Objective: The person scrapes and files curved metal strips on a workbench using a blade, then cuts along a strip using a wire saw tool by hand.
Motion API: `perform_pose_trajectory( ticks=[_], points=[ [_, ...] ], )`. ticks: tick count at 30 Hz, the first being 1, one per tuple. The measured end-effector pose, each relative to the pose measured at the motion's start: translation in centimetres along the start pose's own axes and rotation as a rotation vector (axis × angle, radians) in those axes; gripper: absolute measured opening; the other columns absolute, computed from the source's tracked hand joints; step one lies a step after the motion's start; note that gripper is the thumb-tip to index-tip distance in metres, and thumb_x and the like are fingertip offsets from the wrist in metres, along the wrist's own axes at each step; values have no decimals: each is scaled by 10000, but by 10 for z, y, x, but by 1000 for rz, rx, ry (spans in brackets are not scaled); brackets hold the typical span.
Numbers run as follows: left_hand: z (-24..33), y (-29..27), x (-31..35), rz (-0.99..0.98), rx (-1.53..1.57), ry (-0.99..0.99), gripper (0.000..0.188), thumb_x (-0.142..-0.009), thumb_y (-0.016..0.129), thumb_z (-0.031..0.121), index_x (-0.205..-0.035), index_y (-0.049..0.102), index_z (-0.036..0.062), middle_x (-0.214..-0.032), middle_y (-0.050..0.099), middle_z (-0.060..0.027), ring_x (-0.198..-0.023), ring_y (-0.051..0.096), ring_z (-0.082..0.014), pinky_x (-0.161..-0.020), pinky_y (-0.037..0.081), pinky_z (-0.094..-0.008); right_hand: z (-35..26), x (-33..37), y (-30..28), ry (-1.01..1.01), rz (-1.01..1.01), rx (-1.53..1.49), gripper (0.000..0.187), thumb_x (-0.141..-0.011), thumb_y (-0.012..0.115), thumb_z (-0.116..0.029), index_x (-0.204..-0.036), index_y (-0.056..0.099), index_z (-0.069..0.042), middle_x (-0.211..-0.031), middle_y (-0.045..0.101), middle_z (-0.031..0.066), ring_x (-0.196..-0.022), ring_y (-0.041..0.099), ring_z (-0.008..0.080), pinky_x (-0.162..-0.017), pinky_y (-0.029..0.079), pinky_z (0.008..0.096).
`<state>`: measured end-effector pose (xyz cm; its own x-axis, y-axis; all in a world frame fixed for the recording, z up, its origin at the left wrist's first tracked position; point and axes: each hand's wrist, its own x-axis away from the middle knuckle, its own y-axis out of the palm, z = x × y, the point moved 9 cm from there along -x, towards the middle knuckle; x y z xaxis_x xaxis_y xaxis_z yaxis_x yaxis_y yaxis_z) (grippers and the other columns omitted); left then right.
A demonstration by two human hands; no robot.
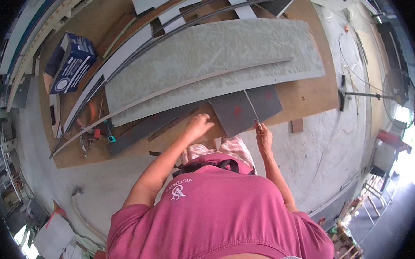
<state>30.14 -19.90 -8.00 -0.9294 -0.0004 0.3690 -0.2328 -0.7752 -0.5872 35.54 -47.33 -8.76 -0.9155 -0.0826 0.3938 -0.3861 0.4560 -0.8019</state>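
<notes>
A dark grey panel with red marks lies at the near edge of the brown worktable, partly under a large pale grey-green sheet. Across its right part runs a thin pale strip, from the sheet's edge toward me. My right hand is closed at the near end of this strip, just off the panel's front edge; the exact grip is too small to make out. Left of the panel, my left hand hovers over the table's near side, fingers loosely bent and apart, with nothing visible in them.
A long narrow strip rests across the large sheet. At the left stand a blue box and small tools, one with a teal end. White and dark offcuts lie at the back. A fan stands at the right.
</notes>
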Motion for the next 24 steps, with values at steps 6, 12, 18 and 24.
perform_pose_trajectory(
  ticks=[6,12,18,24],
  points=[
    [-39,-5,-7,70,22,-226,410,-744,594,316,-979,531,-13,-954,561,-199,-905,538,-328,-773,429,-387,44,-44,-18,-77,-57,65,255,-840,468,-302,-885,562,-69,-693,559,189,-674,551,364,-568,397,417],
    [-10,-15,-47,412,-338,-209,586,-751,597,333,-1213,369,54,-1263,320,-195,-1140,324,-396,-881,335,-475,55,-117,-78,-24,127,-276,314,-874,411,-310,-957,512,-24,-838,563,226,-806,535,399,-652,405,435],
    [-8,-3,-114,394,-510,-332,724,-746,607,317,-1324,214,128,-1381,103,-181,-1243,133,-428,-945,208,-578,42,-128,-74,-142,65,-186,376,-869,406,-380,-968,503,-30,-814,561,235,-797,534,411,-637,410,437],
    [-20,14,-132,251,-565,-439,767,-764,591,327,-1352,130,151,-1392,42,-189,-1256,78,-433,-964,167,-585,57,-111,-30,-59,-116,-151,428,-869,380,-427,-948,502,-24,-818,553,242,-821,514,427,-640,405,450]
  ],
)
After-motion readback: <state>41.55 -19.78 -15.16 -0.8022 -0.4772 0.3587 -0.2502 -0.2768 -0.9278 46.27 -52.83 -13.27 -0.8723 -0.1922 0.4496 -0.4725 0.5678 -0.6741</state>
